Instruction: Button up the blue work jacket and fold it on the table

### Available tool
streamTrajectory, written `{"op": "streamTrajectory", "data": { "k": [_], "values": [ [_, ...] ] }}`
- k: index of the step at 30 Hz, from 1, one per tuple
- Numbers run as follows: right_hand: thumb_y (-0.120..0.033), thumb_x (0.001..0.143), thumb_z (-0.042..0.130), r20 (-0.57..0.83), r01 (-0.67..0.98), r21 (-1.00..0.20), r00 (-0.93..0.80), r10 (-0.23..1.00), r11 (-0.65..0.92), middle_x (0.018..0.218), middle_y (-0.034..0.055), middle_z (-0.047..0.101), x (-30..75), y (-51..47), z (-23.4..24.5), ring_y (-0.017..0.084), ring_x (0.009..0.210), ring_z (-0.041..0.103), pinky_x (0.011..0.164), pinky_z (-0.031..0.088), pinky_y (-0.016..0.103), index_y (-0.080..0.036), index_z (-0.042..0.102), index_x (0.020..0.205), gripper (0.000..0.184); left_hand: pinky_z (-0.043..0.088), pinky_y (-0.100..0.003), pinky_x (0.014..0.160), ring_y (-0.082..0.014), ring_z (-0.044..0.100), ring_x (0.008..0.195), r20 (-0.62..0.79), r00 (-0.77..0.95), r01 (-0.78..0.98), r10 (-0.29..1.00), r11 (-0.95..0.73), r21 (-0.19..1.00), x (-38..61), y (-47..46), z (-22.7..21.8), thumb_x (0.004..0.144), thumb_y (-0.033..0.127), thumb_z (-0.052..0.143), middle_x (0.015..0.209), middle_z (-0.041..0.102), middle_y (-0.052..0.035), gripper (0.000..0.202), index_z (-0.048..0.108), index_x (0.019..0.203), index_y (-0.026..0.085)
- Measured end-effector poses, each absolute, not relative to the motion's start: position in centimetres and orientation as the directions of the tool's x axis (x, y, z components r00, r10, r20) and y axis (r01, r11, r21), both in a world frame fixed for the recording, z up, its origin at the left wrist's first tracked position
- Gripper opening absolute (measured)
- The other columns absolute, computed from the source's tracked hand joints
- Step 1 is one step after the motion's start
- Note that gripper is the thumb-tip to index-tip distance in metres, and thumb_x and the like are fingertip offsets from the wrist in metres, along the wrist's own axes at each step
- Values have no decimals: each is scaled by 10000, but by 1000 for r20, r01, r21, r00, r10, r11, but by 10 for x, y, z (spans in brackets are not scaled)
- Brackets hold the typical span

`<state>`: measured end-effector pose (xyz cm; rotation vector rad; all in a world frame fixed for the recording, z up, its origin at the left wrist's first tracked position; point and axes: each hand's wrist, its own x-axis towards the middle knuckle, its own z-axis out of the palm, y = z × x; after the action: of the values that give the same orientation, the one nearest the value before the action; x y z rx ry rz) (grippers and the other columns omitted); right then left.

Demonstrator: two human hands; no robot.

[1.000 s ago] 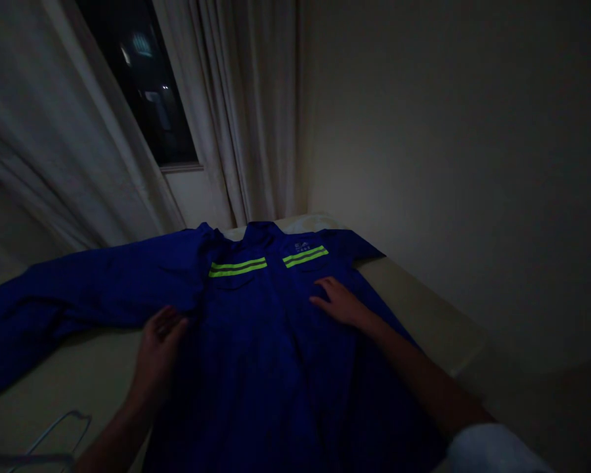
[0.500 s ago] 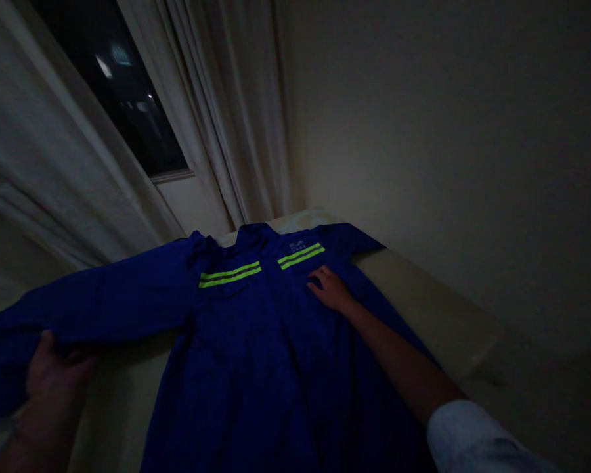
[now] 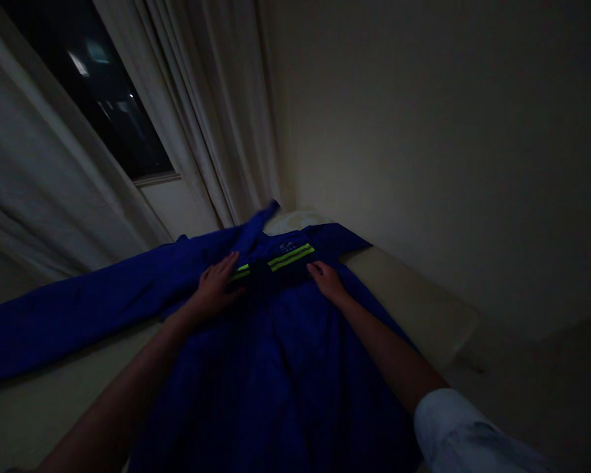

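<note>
Dimly lit, the wall [image 3: 448,131] spreads widest, rising beyond and to the right of the fingers of the right hand [image 3: 328,279]. Pale curtains [image 3: 217,112] hang in long folds past the fingertips of the left hand [image 3: 217,289], with a dark window [image 3: 98,85] between them, farther off to the left of those fingers. Nearer, a pale surface [image 3: 408,302] shows to the right of the right fingers and again to the left of the left forearm. On it lies the blue jacket [image 3: 276,374], right under both sets of fingers, its body running back from them toward the wearer of the camera. One long sleeve [image 3: 79,302] stretches away to the left of the left fingers; a shorter-looking sleeve [image 3: 339,238] sits just past the right ones. Beyond the left fingertips a blurred blue flap [image 3: 262,220] sticks up. I see the left fingers stretched out close together over the chest, thumb apart. On the right, thumb and forefinger are drawn near each other at the cloth; whether they pinch it I can't tell. Just ahead of them runs a yellow-green strip [image 3: 291,257]; a second strip [image 3: 240,271] is partly hidden by the left fingers. Small printed marks [image 3: 286,246] sit just above the first strip.
</note>
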<state>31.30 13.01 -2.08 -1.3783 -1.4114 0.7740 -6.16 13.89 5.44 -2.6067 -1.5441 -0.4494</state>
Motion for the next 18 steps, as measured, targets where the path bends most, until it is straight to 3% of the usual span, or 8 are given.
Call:
{"op": "streamTrajectory", "data": {
  "k": [4,6,10,12,15,18],
  "values": [
    [-663,958,578,25,-87,-995,288,957,52,1052,96,709,323,141,-23,242,944,754,790,624,349,-226,648,1087,461,387,-501,1234,-317,461,1498,188,554,810,811,-577,107,-38,111,14,981,447,540,1639,461,-156,703,410,1603,146],
    [-600,929,662,-20,-150,-988,315,949,29,1102,102,704,325,143,-23,235,915,758,761,637,346,-229,619,1215,471,409,-477,1222,-300,532,1440,228,534,821,814,-564,90,-47,96,7,1031,469,453,1582,541,-141,603,506,1546,161],
    [-533,842,781,91,115,-992,295,951,59,1091,70,722,321,142,-24,197,798,719,725,626,345,-245,598,1383,639,351,-557,1234,-344,495,1462,331,353,928,875,-374,-1,-86,79,5,1041,545,392,1577,546,-139,615,550,1524,198],
    [-507,842,780,221,301,-941,199,955,155,1131,76,729,316,141,-25,195,844,709,811,612,361,-243,691,1297,534,299,-618,1239,-379,405,1522,328,244,967,912,-253,-15,-104,75,-2,1018,587,399,1619,491,-151,656,536,1543,218],
    [-458,851,764,348,474,-838,87,933,269,1234,121,712,312,140,-24,199,859,701,887,584,384,-200,781,1145,392,298,-605,1243,-378,331,1564,324,133,983,937,-167,80,-124,72,-18,1018,611,331,1660,416,-189,720,510,1559,171],
    [-433,916,675,451,604,-762,236,861,234,1298,156,684,320,139,-23,214,859,689,896,570,401,-174,778,1180,383,294,-549,1264,-361,285,1584,434,38,969,900,-140,205,-132,71,-27,1045,590,229,1675,361,-231,773,464,1564,68]
  ]
}}
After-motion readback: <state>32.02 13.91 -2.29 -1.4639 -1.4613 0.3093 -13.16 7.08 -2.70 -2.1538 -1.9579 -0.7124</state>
